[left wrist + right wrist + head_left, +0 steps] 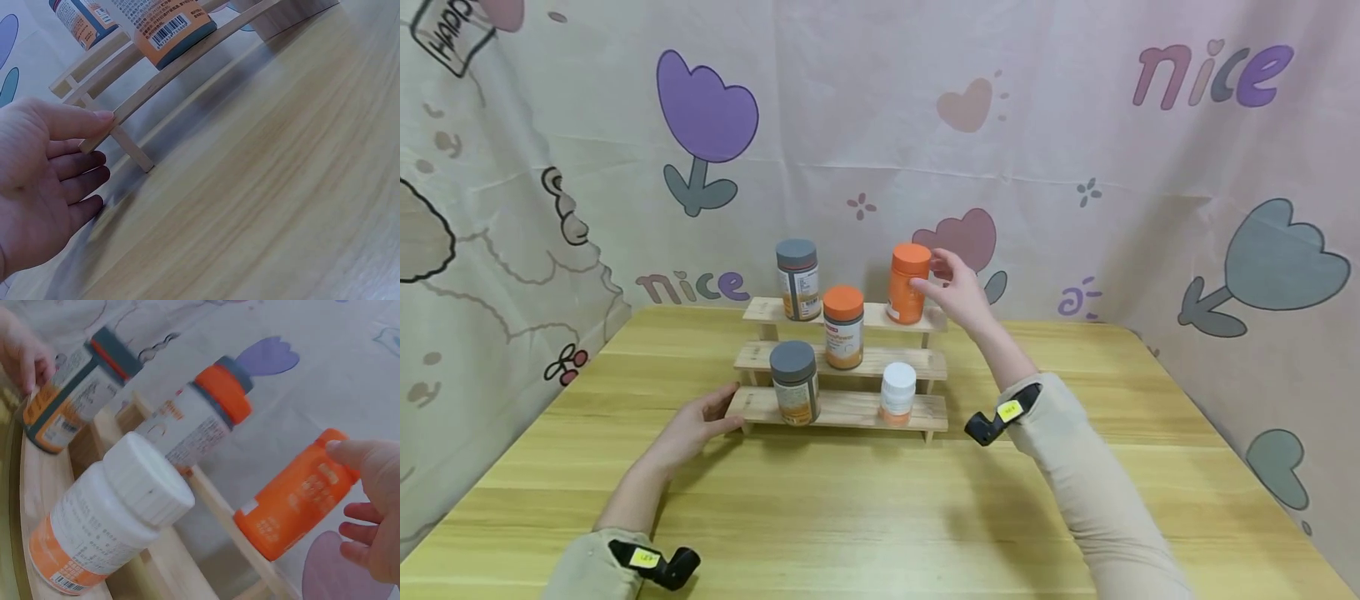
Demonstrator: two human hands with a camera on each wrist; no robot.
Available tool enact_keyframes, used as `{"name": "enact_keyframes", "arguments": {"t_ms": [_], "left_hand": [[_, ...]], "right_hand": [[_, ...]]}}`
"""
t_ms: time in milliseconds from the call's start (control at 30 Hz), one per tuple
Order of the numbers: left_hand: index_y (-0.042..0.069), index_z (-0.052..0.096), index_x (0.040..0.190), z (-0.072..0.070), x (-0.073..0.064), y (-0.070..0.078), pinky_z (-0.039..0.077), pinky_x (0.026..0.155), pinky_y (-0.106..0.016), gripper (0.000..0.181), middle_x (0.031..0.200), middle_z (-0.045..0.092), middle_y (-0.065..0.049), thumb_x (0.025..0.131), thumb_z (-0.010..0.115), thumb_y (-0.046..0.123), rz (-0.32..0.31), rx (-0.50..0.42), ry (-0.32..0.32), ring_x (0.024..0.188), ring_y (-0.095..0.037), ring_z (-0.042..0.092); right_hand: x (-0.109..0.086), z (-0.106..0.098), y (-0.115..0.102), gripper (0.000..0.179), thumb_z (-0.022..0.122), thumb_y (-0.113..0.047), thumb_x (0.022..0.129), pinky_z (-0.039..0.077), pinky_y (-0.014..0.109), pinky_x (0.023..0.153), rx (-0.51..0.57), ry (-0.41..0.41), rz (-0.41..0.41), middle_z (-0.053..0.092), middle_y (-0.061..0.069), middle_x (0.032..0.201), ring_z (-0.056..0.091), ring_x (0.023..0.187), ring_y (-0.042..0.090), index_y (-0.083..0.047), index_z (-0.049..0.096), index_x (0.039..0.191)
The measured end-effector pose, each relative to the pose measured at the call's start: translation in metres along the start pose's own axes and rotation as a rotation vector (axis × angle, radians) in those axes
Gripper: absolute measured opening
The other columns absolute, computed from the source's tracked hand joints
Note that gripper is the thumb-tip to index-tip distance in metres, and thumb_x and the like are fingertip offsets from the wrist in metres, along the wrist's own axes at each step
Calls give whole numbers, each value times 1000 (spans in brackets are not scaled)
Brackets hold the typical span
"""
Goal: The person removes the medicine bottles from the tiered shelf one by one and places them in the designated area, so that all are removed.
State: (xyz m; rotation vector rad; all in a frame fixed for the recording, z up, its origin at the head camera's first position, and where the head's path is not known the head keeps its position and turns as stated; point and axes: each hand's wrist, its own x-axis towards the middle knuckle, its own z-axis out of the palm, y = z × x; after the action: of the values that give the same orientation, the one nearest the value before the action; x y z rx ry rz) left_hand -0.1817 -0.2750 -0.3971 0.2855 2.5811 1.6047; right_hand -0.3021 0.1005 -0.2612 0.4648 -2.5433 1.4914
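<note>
A three-tier wooden display rack stands on the table. On its top tier, at the right, is an all-orange bottle. My right hand holds that bottle near its cap, the thumb on the near side; the index fingertip is hidden in the right wrist view. My left hand grips the left end of the lowest tier, thumb on the board's edge and the other fingers below and behind. The lowest tier carries a grey-capped jar and a small white bottle.
An orange-capped jar stands on the middle tier, and another grey-capped jar on the top tier at the left. Behind the wood-grain table hangs a printed cloth. Black wrist cameras sit on both sleeves.
</note>
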Motion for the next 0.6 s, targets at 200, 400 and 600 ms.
{"name": "enact_keyframes", "arguments": {"t_ms": [200,400,600], "left_hand": [[-11,18,143,1,0,1,26,103,-49,74,145,22,-31,92,59,25,-3,-7,-3,132,-43,24],[-10,18,143,1,1,-2,24,104,-51,74,145,21,-31,92,59,24,-16,-15,0,133,-43,22],[-10,17,144,0,2,-2,23,104,-51,74,146,20,-30,92,59,24,-13,-32,-2,133,-43,20]], "right_hand": [[6,13,-1,63,68,-24,85,40,40,96,-5,41,-29,53,12,125,50,114,26,-7,40,138],[10,19,0,58,68,-20,85,43,38,92,-27,84,-75,55,12,120,52,107,26,-6,43,135],[12,24,-2,63,69,-23,84,43,39,91,-60,94,-57,54,9,122,52,107,24,-9,38,138]]}}
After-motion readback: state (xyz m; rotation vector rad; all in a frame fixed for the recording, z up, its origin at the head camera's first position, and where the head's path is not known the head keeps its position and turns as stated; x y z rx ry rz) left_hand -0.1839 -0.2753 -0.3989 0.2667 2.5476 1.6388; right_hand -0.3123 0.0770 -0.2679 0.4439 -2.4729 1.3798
